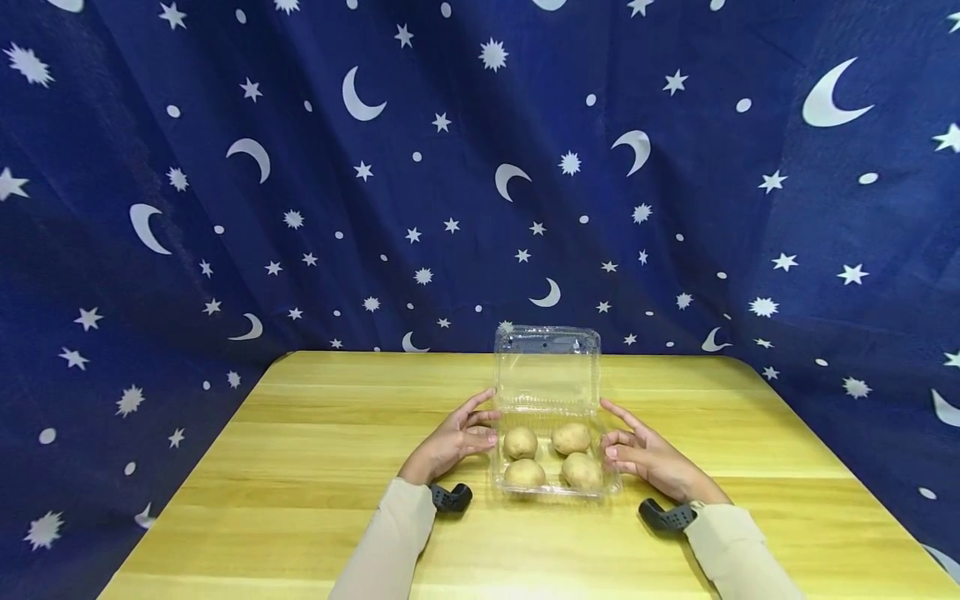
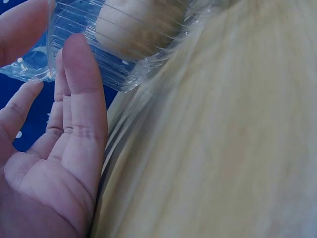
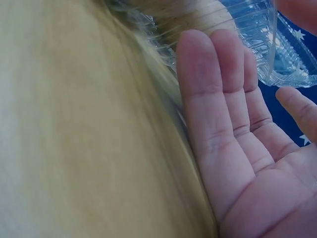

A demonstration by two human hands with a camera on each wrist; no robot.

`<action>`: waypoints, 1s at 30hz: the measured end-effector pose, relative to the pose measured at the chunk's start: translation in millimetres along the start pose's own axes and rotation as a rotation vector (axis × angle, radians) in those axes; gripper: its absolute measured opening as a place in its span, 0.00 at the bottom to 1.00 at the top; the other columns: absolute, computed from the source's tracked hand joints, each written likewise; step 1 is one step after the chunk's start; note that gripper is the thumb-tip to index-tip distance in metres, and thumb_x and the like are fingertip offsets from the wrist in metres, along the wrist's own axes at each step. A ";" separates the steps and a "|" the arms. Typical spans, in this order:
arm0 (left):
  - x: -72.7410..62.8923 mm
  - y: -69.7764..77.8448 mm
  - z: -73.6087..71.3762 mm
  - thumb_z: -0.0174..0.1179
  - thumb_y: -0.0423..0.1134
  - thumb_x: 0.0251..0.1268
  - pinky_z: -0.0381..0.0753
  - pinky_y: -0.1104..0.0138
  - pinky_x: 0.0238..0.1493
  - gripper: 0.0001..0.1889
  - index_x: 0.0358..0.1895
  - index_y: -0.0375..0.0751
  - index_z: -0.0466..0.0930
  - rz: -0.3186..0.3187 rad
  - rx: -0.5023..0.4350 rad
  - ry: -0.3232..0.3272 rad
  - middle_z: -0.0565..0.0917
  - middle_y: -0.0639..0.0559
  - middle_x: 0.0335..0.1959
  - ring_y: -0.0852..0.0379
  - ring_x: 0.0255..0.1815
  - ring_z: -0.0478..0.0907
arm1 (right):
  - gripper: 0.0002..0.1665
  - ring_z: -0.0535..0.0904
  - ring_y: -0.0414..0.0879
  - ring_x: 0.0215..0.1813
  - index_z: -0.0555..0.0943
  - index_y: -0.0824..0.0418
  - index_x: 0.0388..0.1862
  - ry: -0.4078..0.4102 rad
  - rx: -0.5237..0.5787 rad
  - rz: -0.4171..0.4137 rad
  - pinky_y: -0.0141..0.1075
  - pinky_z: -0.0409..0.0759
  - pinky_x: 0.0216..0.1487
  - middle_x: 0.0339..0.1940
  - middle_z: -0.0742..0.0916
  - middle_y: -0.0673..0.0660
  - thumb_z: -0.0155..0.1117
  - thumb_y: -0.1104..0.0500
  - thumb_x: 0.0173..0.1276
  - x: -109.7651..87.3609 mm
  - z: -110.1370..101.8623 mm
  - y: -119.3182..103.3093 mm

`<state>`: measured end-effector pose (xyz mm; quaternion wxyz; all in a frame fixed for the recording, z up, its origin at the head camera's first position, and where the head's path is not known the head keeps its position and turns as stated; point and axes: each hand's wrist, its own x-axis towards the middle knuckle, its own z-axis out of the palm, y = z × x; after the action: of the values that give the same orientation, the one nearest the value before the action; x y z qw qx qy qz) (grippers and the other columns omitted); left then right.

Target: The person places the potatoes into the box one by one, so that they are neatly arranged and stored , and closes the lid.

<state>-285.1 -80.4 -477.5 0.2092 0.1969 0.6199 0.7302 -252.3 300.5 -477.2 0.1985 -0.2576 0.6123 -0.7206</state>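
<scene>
A clear plastic clamshell box [image 1: 555, 492] sits on the table with its lid [image 1: 547, 375] raised upright at the back. Several potatoes lie in its base, among them a front-left potato [image 1: 524, 473] and a back-right potato [image 1: 572, 438]. My left hand [image 1: 453, 442] is at the box's left side, its fingers extended to the ribbed plastic wall. At the opposite side my right hand [image 1: 652, 458] reaches its fingers to the wall in the same way. Both wrist views show extended fingers by the plastic, with a potato [image 2: 138, 29] behind the wall. Neither palm holds anything.
The light wooden table [image 1: 300, 475] spreads out on both sides of the box. Behind it hangs a dark blue curtain [image 1: 420, 200] with moons and stars. Each wrist wears a black strap device, such as the left strap device [image 1: 452, 498].
</scene>
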 end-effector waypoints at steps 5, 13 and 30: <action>0.2 -1.5 -1.1 0.59 0.22 0.74 0.84 0.63 0.61 0.45 0.89 0.42 0.48 0.003 0.002 -0.005 0.65 0.27 0.79 0.53 0.57 0.82 | 0.44 0.84 0.40 0.53 0.59 0.37 0.87 0.002 0.001 0.008 0.36 0.87 0.58 0.52 0.84 0.51 0.54 0.72 0.83 -0.6 1.4 -1.7; -1.8 2.1 -2.8 0.59 0.20 0.73 0.83 0.63 0.60 0.48 0.90 0.49 0.48 -0.004 0.020 0.005 0.66 0.29 0.78 0.53 0.58 0.80 | 0.44 0.84 0.40 0.54 0.58 0.37 0.87 0.014 0.007 0.021 0.35 0.86 0.58 0.53 0.85 0.51 0.55 0.72 0.83 2.1 3.3 -4.0; 1.0 1.2 -1.0 0.59 0.21 0.74 0.83 0.64 0.60 0.44 0.88 0.46 0.53 0.001 -0.008 0.003 0.68 0.32 0.78 0.52 0.65 0.76 | 0.43 0.84 0.40 0.53 0.60 0.37 0.84 0.035 0.003 0.016 0.35 0.86 0.57 0.51 0.86 0.50 0.56 0.72 0.82 0.6 3.5 -5.3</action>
<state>-286.5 -80.8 -476.5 0.2088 0.1954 0.6171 0.7331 -250.4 298.3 -471.5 0.1939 -0.2397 0.6165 -0.7245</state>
